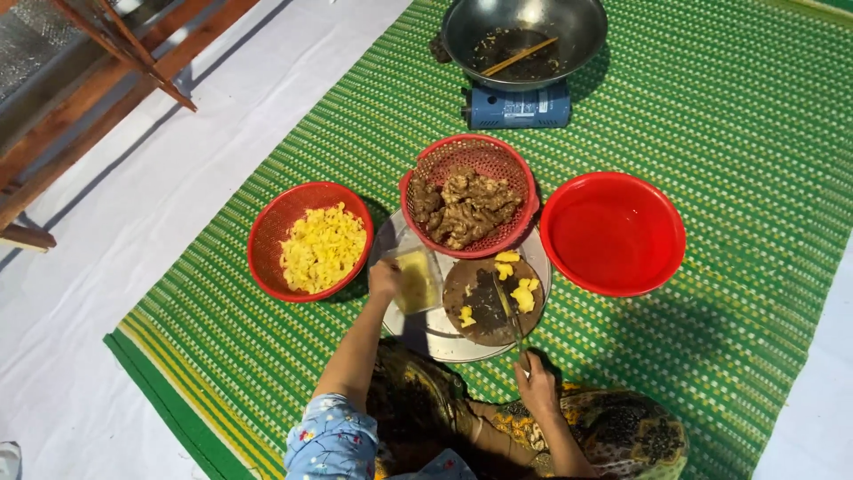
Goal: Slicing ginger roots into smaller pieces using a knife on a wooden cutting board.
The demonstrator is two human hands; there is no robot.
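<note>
Hard sun lights my green mat (711, 133) brightly, throwing crisp dark shadows from the bowls toward the lower right and my own across my lap, while the wide lens bends the edges and everything stays sharp.

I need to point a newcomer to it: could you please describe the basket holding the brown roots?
On the green woven mat, below the blue stove, three red vessels sit in a row. The middle basket is perforated and holds knobbly brown roots; its neighbours hold yellow pieces or nothing.

Two red baskets (308, 240) (469, 196), one red bowl (613, 233), one wok (524, 40).
</note>
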